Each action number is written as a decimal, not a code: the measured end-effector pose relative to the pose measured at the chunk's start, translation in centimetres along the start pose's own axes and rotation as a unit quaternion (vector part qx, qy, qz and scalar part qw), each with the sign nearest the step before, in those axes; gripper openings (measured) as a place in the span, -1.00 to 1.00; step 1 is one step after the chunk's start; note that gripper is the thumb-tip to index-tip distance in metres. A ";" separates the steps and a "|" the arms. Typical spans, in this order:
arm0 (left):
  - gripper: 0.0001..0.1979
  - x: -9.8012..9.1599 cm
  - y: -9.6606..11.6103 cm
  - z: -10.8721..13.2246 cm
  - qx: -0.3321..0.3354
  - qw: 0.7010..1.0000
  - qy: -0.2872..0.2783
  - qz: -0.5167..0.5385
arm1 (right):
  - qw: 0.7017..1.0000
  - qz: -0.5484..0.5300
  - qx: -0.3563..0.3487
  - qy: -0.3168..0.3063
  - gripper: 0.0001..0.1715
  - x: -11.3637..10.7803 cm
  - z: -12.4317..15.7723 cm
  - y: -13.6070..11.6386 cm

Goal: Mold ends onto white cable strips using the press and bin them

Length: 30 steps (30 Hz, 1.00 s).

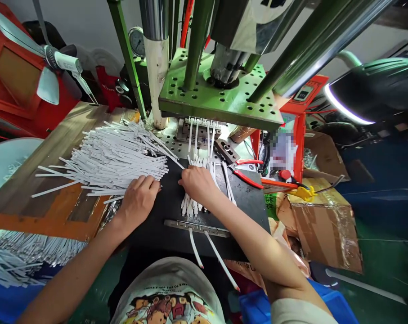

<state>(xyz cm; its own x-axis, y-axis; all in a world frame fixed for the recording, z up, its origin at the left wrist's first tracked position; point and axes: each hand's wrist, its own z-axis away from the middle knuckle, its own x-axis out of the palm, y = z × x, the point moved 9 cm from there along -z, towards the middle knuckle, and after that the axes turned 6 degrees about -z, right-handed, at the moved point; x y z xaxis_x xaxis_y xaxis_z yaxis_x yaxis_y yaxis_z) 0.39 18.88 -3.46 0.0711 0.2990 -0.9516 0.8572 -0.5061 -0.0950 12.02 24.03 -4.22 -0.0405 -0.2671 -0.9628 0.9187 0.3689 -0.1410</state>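
My left hand [139,198] is at the right edge of a large pile of thin white strips [112,155], fingers curled together; what they hold, if anything, is hidden. Closed and with its knuckles up, my right hand [199,182] is over a smaller bundle of white strips [191,207] on the black work surface [170,202]. One long strip from the pile reaches to its fingers, but the grip itself is out of sight. Nearer my body lies a slotted metal bar [197,227], with two white strips [220,260] extending from it towards me.
A green press plate [220,101] hangs over a metal fixture [197,130] with several strips in it. Red-handled pliers [247,177] and a small metal block [226,150] lie to the right. A lamp [369,92], cardboard box [321,225] and fan [51,60] flank the bench.
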 end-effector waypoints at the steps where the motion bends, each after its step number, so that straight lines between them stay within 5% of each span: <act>1: -0.88 0.1 0.0 0.0 -0.001 1.000 0.004 -0.007 | 1.000 0.003 0.008 0.005 -0.77 -0.2 0.0 0.3; 5: -0.88 -0.7 -0.2 -0.2 -0.014 0.997 0.041 0.065 | 1.000 -0.002 0.025 0.005 -0.79 -1.1 -1.0 0.8; 11: -0.80 -4.7 -2.3 -0.3 -0.029 0.963 0.092 0.252 | 0.998 -0.043 0.040 -0.003 -0.72 -1.7 -3.5 1.0; 15: -0.75 -4.3 -4.8 1.3 -0.147 0.895 0.047 0.418 | 0.991 -0.104 0.079 0.032 -0.71 -1.8 -3.8 2.7; 18: -0.76 -3.5 -4.8 2.9 -0.190 0.858 0.050 0.474 | 0.979 -0.166 0.100 0.064 -0.71 -1.7 -2.7 4.6; 20: -0.82 -3.8 -3.0 3.6 -0.144 0.877 0.076 0.452 | 0.947 -0.297 0.077 0.091 -0.75 -1.6 -1.0 5.6; 23: -0.82 -4.5 1.4 4.3 -0.019 0.914 0.104 0.393 | 0.830 -0.549 0.014 0.094 -0.65 -0.6 3.7 6.2; 25: -0.81 -4.3 3.7 4.7 0.024 0.916 0.113 0.385 | 0.779 -0.621 -0.010 0.083 -0.67 0.5 7.9 6.3; 27: -0.84 -3.7 5.3 4.8 0.038 0.911 0.114 0.395 | 0.785 -0.608 -0.004 0.119 -0.80 1.4 12.1 6.8; 30: -0.85 -2.5 6.6 4.6 0.048 0.910 0.092 0.402 | 0.834 -0.504 0.014 0.223 -0.86 2.2 17.3 7.1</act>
<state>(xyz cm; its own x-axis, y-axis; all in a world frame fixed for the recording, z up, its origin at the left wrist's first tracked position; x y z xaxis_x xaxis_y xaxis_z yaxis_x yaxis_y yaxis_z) 3.55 11.06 -3.06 0.7465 -0.0731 -0.6614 0.4432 -0.6868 0.5761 25.26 10.70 -3.38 -0.9344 -0.0684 -0.3496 0.3387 0.1339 -0.9313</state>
